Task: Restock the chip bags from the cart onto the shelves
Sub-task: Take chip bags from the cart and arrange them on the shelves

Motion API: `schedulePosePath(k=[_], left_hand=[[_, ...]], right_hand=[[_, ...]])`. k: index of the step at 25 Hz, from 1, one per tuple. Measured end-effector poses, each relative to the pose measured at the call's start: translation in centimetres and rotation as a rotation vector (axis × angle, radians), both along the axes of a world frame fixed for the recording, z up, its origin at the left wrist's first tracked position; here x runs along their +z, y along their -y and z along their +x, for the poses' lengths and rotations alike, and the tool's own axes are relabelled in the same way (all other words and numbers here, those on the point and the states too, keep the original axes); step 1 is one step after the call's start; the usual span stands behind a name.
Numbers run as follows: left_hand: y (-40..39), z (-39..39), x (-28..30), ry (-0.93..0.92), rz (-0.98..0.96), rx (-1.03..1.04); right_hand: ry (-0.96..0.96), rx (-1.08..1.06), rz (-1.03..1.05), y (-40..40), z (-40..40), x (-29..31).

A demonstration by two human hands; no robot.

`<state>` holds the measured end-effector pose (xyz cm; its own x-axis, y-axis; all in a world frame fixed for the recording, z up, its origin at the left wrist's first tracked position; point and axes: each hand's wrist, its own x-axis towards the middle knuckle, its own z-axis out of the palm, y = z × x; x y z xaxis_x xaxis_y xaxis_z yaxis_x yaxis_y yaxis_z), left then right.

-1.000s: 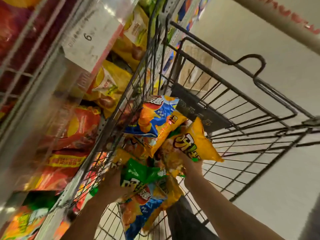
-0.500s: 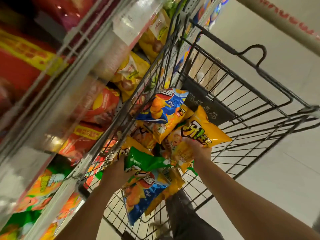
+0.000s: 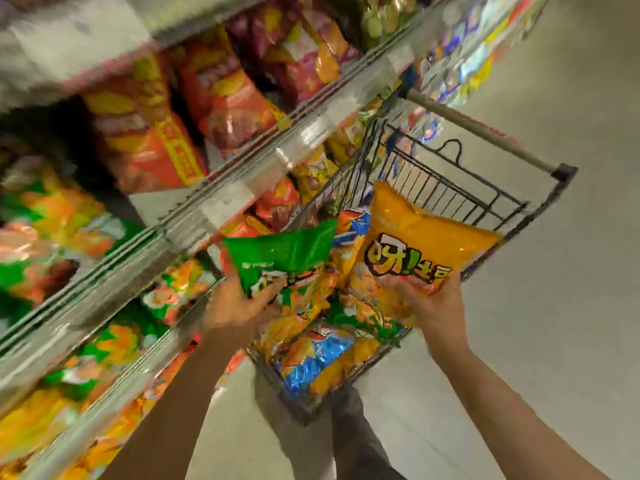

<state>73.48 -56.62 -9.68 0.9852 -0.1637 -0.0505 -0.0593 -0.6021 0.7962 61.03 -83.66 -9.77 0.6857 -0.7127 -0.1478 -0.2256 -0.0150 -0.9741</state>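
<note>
While L hand fingers are gripping green chip bag, R hand fingers are holding yellow chip bag above wire cart.

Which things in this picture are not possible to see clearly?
- Head view: shelf price labels, smeared by motion blur.
- Lower cart contents: covered by the green bag and yellow bag.
- Left hand grip: fingertips hidden behind its bag.
- Right hand: fingers blurred.

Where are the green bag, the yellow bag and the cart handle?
green bag (image 3: 280,252): head view, its plain green top half.
yellow bag (image 3: 420,233): head view, its plain upper face.
cart handle (image 3: 485,133): head view, mid-bar.
</note>
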Motion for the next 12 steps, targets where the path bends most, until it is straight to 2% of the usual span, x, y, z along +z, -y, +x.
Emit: schedulePosePath(k=[3, 6, 12], left_hand=[[-3.2, -3.9, 5.3, 0.122, -0.123, -0.004], [-6.7, -7.6, 9.9, 0.163, -0.227, 0.086], [-12.0, -15.1, 14.3, 0.179, -0.328, 0.309]], right_hand=[[-0.010, 0.170, -0.128, -2.7, -3.3, 4.6], [0.020, 0.314, -0.199, -5.3, -4.9, 8.7], [0.065, 0.642, -0.165, -8.7, -5.2, 12.7]])
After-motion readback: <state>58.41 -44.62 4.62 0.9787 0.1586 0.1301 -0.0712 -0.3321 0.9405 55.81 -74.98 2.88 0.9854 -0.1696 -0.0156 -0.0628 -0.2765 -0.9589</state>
